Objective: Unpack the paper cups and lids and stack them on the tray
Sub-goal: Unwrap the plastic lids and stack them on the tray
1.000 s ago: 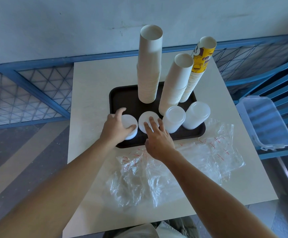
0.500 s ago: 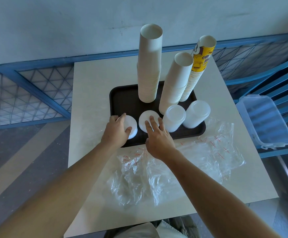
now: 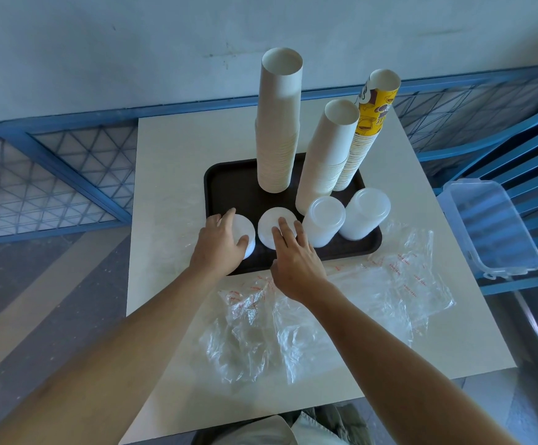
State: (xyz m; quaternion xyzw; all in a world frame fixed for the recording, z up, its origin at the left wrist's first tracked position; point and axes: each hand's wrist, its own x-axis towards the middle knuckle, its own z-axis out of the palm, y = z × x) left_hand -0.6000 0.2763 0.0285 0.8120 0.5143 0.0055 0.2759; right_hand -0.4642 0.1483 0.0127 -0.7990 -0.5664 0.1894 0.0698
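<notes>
While wrapped round the short white lid stack (image 3: 247, 234) at the front left corner of the dark tray (image 3: 229, 184), grips it with the left hand (image 3: 219, 245), forefinger over the far side and thumb against the near side. Lays the right hand (image 3: 296, 261) on the second white lid stack (image 3: 269, 224), fingers straight and slightly spread across its top, clasping nothing. Finds both white stacks standing on the tray, just beside each other with a thin dark gap between.

Finds, further right along the tray's front edge, the inner translucent lid stack (image 3: 324, 220) and the outer translucent lid stack (image 3: 365, 213), side by side and taller than the white ones. Finds behind them three columns of nested paper cups, open mouths up: the tall white cup stack (image 3: 279, 123) at the back middle, the shorter white cup stack (image 3: 325, 155) to its right, and the yellow printed cup stack (image 3: 367, 130) just behind that one, overlapping it in view.

Sees crumpled clear plastic wrappers (image 3: 293, 332) with red print spread over the pale table (image 3: 171, 175) in front of the tray, partly under the right forearm. Spots a clear plastic box (image 3: 492, 226) past the table's right edge, on blue slats, and a blue mesh railing (image 3: 52, 175) behind and to the left.
</notes>
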